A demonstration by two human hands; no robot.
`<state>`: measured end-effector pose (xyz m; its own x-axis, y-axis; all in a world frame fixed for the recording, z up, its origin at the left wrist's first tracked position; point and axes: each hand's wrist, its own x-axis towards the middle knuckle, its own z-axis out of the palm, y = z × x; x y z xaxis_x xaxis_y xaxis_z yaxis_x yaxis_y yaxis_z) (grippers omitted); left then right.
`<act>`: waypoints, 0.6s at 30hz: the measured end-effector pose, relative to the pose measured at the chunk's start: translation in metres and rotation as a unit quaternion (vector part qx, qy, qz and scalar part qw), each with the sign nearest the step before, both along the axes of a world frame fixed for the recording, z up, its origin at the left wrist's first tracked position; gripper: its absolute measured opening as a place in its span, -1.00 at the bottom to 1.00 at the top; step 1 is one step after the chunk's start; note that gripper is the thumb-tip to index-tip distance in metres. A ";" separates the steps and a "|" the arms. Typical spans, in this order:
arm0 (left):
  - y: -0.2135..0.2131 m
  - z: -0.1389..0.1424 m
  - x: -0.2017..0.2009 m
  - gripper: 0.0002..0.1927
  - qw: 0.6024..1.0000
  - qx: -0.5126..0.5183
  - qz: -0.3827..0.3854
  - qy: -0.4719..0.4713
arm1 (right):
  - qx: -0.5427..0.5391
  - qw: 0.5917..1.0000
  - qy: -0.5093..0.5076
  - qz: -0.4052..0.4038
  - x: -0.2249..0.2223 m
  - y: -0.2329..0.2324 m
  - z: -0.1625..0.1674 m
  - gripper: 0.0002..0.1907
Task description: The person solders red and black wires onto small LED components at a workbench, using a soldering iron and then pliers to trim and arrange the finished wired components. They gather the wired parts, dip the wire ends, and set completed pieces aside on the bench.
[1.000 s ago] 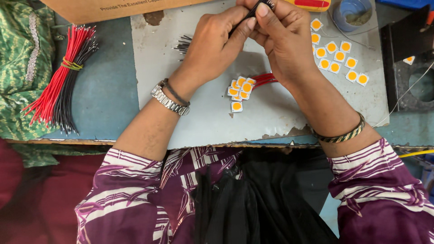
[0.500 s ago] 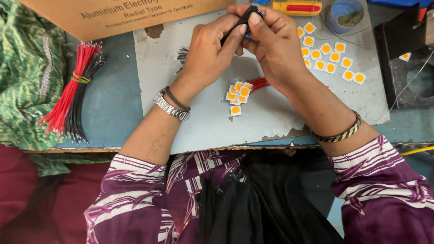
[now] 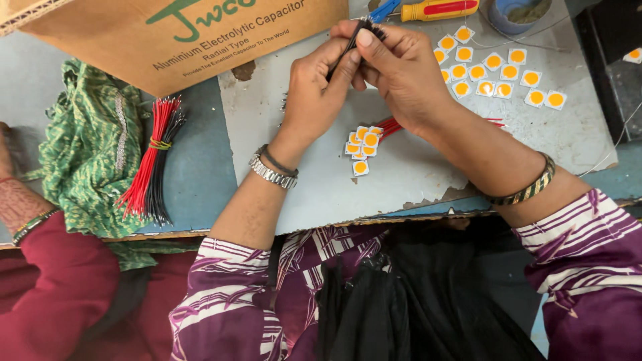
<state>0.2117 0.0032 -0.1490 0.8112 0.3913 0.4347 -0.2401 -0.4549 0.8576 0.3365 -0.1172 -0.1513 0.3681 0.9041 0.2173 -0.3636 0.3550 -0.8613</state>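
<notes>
Biggest thing up top: one brown cardboard box [image 3: 187,40] with green and dark print on its side, lying along the far left edge of the bench. Below it, one grey board [image 3: 321,194] as the work surface, one crumpled green patterned cloth [image 3: 87,154] at the left, and beside that one tied bundle of red and black wires [image 3: 152,160]. Smaller now: one yellow-handled screwdriver [image 3: 438,9] and one blue cup [image 3: 518,13] at the far edge. Twelve white squares with orange discs [image 3: 495,72] lie spread out at right; a heap of about seven [image 3: 362,144] sits under the wrists. Both hands are raised together: left hand [image 3: 314,93] and right hand [image 3: 394,70] pinch a short bunch of black wires [image 3: 358,37] between thumbs and fingertips, above the board.
</notes>
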 end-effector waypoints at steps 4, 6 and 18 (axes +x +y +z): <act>0.003 0.005 -0.004 -0.81 0.998 -0.051 -0.030 0.036 | -0.008 1.000 -0.016 -0.009 -0.003 -0.001 0.001 -0.64; 0.005 0.008 -0.007 -0.80 0.992 -0.081 -0.014 0.096 | -0.020 0.999 -0.023 -0.020 -0.004 -0.001 0.000 -0.64; 0.000 0.000 -0.003 -0.93 0.999 -0.014 0.045 -0.018 | -0.028 0.995 -0.032 -0.095 0.001 0.005 -0.007 -0.67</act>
<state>0.2092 0.0029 -0.1488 0.7566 0.4738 0.4507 -0.2307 -0.4515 0.8619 0.3371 -0.1123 -0.1588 0.5199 0.8313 0.1963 -0.2395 0.3624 -0.9007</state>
